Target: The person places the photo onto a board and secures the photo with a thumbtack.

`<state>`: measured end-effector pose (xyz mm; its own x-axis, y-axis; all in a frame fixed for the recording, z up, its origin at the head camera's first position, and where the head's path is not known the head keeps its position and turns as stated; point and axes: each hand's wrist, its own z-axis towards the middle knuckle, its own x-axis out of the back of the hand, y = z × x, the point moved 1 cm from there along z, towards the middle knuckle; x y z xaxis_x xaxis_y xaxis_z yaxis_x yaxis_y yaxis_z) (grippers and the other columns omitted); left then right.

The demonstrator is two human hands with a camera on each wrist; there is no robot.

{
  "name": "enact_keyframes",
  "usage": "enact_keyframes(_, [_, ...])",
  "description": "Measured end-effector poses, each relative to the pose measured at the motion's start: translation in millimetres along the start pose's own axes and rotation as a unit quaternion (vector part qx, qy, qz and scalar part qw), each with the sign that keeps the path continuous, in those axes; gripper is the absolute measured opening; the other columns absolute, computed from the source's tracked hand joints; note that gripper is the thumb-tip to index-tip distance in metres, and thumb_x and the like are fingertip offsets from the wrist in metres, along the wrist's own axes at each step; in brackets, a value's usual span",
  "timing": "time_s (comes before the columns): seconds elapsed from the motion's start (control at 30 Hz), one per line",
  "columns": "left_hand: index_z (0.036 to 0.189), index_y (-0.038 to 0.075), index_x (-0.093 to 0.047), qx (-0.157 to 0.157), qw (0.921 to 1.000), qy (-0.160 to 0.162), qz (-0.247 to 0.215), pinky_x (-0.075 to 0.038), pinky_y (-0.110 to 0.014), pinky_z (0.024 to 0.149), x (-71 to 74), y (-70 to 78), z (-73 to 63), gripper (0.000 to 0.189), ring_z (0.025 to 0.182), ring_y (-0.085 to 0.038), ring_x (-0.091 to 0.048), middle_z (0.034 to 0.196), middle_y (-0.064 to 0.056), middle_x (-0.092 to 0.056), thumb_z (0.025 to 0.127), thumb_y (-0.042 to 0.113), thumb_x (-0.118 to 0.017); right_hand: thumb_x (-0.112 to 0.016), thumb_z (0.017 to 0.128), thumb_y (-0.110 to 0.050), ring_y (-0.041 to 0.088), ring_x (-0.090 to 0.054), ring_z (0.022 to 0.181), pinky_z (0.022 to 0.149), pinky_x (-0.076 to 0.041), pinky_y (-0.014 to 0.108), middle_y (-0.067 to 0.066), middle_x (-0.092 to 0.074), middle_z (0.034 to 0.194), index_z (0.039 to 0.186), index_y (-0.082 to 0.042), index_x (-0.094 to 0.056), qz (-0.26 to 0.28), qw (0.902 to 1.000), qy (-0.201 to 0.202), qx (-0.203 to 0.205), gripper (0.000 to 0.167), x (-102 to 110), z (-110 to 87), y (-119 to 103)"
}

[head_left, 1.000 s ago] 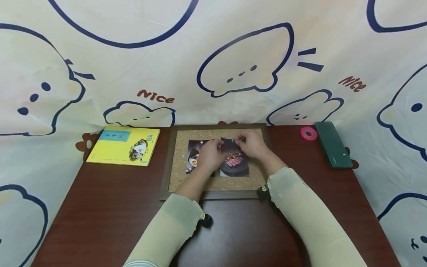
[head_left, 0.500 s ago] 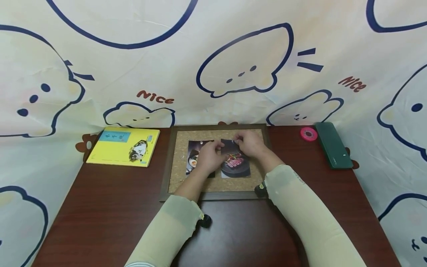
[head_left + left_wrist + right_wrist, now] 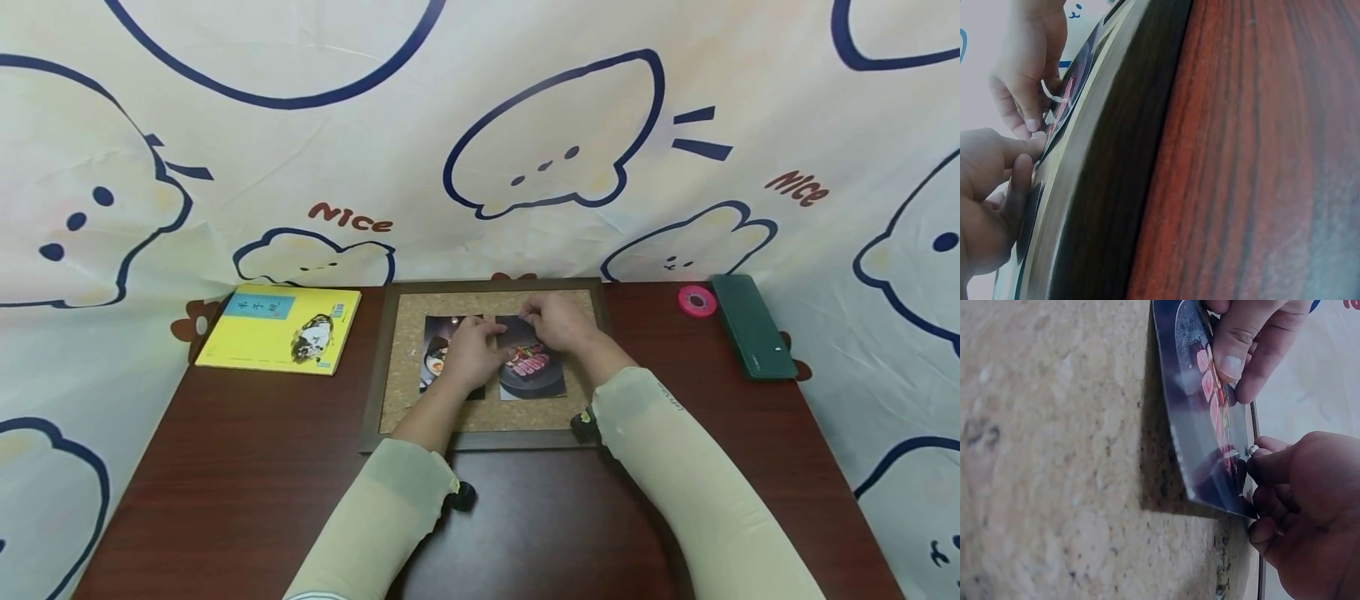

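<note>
A framed cork board [image 3: 401,333] lies on the table, with two food photos on it. The left photo [image 3: 435,354] shows a bowl with egg and is partly covered by my left hand [image 3: 472,354]. That hand holds the upper left edge of the right photo [image 3: 532,379], which pictures sliced meat on a dark plate. At the photo's top, my right hand [image 3: 561,323] pinches a small silvery pushpin [image 3: 1252,450] between thumb and finger. The photo's lower edge [image 3: 1175,450] stands off the cork and casts a shadow in the right wrist view.
A yellow book [image 3: 262,342] lies at the left back of the table [image 3: 225,467]. A pink tape roll [image 3: 697,301] and a dark green box [image 3: 753,329] lie at the right back. Printed cloth [image 3: 420,150] hangs behind and at both sides.
The right photo has shifted slightly right and down on the board. My right hand has moved slightly left along the photo's top; my left hand stays nearly still.
</note>
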<state>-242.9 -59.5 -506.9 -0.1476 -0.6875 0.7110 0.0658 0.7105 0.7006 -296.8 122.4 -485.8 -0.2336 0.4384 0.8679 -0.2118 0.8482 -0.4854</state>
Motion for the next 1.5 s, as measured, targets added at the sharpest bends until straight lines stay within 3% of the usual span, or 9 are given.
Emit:
enact_keyframes(0.4, [0.132,0.014,-0.072,0.000,1.0000,-0.004,0.000,-0.049,-0.048,0.101,-3.8,-0.3,-0.4,0.046,0.120,-0.035,-0.059,0.136,-0.016,-0.055,0.090,0.029,-0.083,-0.060,0.106,-0.022,0.023,-0.065,0.098,0.092,-0.051,0.044,0.005,-0.074,0.108,0.111,-0.014,-0.077,-0.031,0.9990,-0.030,-0.008,0.019,0.1,7.9,-3.2])
enact_keyframes(1.07, [0.133,0.017,-0.071,0.005,0.9999,0.004,0.011,-0.051,-0.045,0.094,-4.7,2.3,-0.8,0.045,0.111,-0.030,-0.061,0.129,-0.012,-0.054,0.092,0.030,-0.081,-0.066,0.102,-0.022,0.023,-0.065,0.095,0.087,-0.052,0.042,0.005,-0.073,0.106,0.114,-0.014,-0.078,0.039,0.9989,-0.002,-0.026,0.018,4.6,11.8,5.8])
enact_keyframes(1.5, [0.133,0.016,-0.071,0.009,0.9999,0.004,0.003,-0.051,-0.045,0.096,-4.3,-2.1,0.3,0.045,0.112,-0.030,-0.061,0.129,-0.011,-0.054,0.092,0.030,-0.081,-0.066,0.102,-0.022,0.023,-0.065,0.096,0.087,-0.051,0.042,0.005,-0.073,0.107,0.114,-0.015,-0.077,0.037,0.9986,-0.008,-0.037,0.018,2.0,14.7,3.6])
